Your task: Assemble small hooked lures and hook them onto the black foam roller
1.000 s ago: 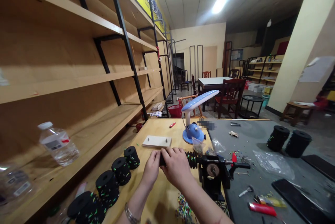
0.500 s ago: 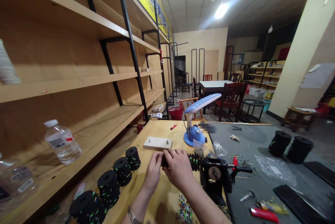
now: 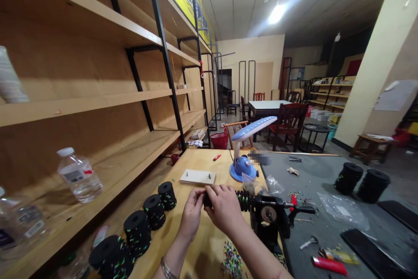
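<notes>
My left hand (image 3: 192, 213) and my right hand (image 3: 223, 207) are both closed around the end of a black roll (image 3: 242, 200) flecked with coloured bits, which sits on the shaft of a black winding machine (image 3: 268, 220). The fingers of both hands pinch at the roll's left end. A heap of small coloured pieces (image 3: 231, 260) lies on the wooden table (image 3: 202, 244) just below my right forearm.
Several finished black rolls (image 3: 153, 212) line the table's left edge; two more (image 3: 362, 179) stand at the far right. A blue desk lamp (image 3: 244, 148), a white board with pins (image 3: 197, 177), plastic bags, a red lighter (image 3: 326, 265) and a water bottle (image 3: 79, 175) on the shelf are nearby.
The view has shifted slightly; both hands stay on the roll's end, with the fingers working a little to the right.
</notes>
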Demonstrator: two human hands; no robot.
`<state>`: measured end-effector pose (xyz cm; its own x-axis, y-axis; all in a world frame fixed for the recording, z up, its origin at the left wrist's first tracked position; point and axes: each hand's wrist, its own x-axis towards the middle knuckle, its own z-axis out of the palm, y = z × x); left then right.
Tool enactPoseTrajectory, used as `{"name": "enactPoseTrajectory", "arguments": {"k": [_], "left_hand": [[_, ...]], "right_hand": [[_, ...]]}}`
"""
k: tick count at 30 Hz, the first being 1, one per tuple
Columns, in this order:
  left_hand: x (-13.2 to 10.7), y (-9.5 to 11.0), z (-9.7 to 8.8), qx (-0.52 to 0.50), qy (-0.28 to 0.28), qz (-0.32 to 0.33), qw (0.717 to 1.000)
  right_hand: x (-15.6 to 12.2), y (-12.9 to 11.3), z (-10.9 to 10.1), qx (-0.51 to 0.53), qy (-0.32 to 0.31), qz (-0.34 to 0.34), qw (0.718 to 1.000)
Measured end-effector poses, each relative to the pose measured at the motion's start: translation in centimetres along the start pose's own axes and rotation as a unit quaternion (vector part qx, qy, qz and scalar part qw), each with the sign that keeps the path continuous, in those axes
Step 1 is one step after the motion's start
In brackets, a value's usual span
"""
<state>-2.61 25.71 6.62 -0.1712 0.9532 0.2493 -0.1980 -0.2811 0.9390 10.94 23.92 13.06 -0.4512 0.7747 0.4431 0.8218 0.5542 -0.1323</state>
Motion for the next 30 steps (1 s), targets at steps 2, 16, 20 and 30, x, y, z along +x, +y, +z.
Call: {"name": "enactPoseTrajectory", "arguments": {"k": [2,16,20,30], "left_hand": [[0.1,-0.3,-0.5,-0.004,-0.007,-0.008,1.000],[0.4,0.1,-1.0,0.025,-0.035,0.006,0.999],[0.9,-0.1,-1.1,0.039,-0.030,-0.026,0.998],[0.5,-1.0,-0.7,0.001,-0.040,0.033,0.999]], "right_hand": [[0.0,0.0,0.1,-0.001,-0.002,-0.001,1.000],[0.0,0.2,0.2,-0.005,-0.002,-0.004,1.000],[0.1,0.2,0.2,-0.004,-0.002,-0.001,1.000],[0.2,0.3,0.3,0.005,0.003,-0.002,1.000]]}}
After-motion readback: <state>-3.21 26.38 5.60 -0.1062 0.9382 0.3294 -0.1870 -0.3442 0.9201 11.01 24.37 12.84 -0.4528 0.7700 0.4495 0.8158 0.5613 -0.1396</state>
